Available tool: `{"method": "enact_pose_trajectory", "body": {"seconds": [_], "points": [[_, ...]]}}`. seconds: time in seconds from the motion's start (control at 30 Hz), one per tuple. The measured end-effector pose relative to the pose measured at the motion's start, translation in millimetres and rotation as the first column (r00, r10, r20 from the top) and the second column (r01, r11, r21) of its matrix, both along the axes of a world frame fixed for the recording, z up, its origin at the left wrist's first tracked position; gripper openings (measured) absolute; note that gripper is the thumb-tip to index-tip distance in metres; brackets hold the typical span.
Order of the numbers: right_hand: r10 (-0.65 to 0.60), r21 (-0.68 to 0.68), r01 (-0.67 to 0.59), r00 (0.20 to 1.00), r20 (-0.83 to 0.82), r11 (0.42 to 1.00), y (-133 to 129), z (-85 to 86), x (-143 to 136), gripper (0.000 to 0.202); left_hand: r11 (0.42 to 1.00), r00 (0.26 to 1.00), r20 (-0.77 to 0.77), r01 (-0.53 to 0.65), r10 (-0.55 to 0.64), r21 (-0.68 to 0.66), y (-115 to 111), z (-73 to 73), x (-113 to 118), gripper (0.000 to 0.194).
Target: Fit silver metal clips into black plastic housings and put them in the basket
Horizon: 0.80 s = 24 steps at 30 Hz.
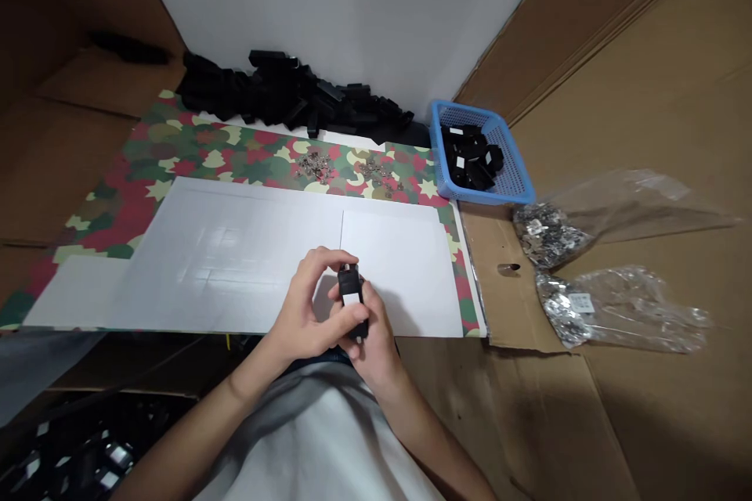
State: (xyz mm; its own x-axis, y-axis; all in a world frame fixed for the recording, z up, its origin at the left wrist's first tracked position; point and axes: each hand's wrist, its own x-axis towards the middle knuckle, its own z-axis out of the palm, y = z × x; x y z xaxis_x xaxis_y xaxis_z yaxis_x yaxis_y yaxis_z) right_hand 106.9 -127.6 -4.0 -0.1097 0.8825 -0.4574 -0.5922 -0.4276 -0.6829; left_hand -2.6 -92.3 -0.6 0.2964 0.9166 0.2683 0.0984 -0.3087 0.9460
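A small black case with a white label is held upright between both hands, over the front edge of the white sheet. My left hand grips it from the left, the thumb across its label and the index finger curled at its top end. My right hand wraps round its right side and lower part from beneath. Some fingertips are hidden behind the case. Beyond the sheet, two small scatters of metal pieces lie on the camouflage-patterned cover.
A long heap of black parts lies along the wall. At the right stands a blue basket with black cases, near two clear bags of metal parts. More labelled black cases lie at the lower left.
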Motion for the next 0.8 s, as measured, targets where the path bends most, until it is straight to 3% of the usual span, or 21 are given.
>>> {"method": "enact_pose_trajectory", "body": {"seconds": [0.1,0.2,0.3,0.4,0.47,0.53,0.6,0.67,0.7,0.77,0.8], "points": [[0.005,0.000,-0.005,1.000,-0.010,1.000,0.1,-1.0,2.9,0.053,0.993,0.989,-0.145,0.050,-0.033,0.110,2.1,1.0,-4.2,0.054],[0.017,0.002,-0.017,0.999,0.027,1.000,-0.4,-4.0,5.5,0.054,0.994,0.987,-0.144,0.079,-0.068,0.070,1.3,0.2,-4.8,0.062],[0.034,-0.001,-0.035,0.992,0.118,0.999,-2.8,-9.6,8.5,0.058,0.994,0.999,-0.013,0.051,-0.052,-0.095,0.3,-4.3,0.3,0.049],[0.051,0.029,-0.061,0.959,0.280,0.998,-2.9,-20.8,19.3,0.059,0.944,0.990,0.126,-0.014,0.058,-0.330,2.8,-10.3,6.3,0.035],[0.067,0.040,-0.088,0.923,0.380,0.995,4.6,-25.8,36.3,0.060,0.910,0.975,0.156,-0.081,0.156,-0.406,5.9,-13.7,7.2,0.036],[0.009,0.051,-0.043,0.848,0.529,0.998,21.4,-19.7,62.7,0.063,0.886,0.962,0.165,-0.125,0.219,-0.447,8.8,-16.7,5.2,0.039],[-0.066,0.103,-0.016,0.670,0.739,0.995,44.8,3.4,96.3,0.061,0.856,0.954,0.165,-0.137,0.249,-0.499,10.4,-19.6,1.4,0.042],[-0.172,0.199,-0.046,0.337,0.926,0.979,67.0,41.2,132.1,0.057,0.831,0.946,0.166,-0.151,0.279,-0.535,10.3,-23.0,-3.1,0.045],[-0.285,0.296,-0.056,0.153,0.946,0.954,74.8,62.4,149.0,0.053,0.827,0.940,0.171,-0.163,0.297,-0.538,9.6,-24.9,-5.5,0.046],[-0.504,0.499,-0.082,-0.211,0.837,0.863,79.8,101.0,177.5,0.056,0.824,0.924,0.182,-0.197,0.337,-0.531,7.0,-29.4,-11.2,0.051],[-0.584,0.584,-0.109,-0.324,0.744,0.804,76.9,115.7,187.9,0.055,0.820,0.915,0.180,-0.219,0.361,-0.529,5.3,-32.0,-14.7,0.053]]}}
